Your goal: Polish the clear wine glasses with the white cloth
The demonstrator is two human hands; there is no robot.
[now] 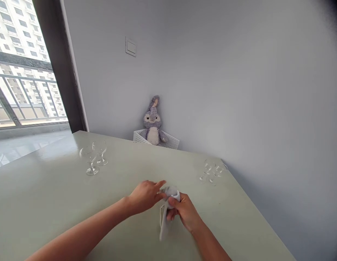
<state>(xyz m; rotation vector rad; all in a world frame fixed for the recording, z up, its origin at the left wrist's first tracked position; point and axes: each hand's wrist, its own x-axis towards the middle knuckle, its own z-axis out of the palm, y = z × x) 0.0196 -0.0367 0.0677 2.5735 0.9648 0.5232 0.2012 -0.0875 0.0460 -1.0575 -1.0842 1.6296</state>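
Clear stemmed glasses (92, 170) stand on the worktop (124, 156); the left hand (146, 195), fingers parted, meets a blurred glass (171, 190), its hold unclear; the right hand (186, 212) grips white cloth (164, 226) against it; small glasses (218, 170) sit rightmost.

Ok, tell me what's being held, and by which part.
The right hand holds a white, cloth-like item by its upper end. The left hand is close to that blurred end; whether it grips anything cannot be told.

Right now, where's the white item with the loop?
Head view, lower middle: the white item is in the right hand, over the table, the left hand close on its left.
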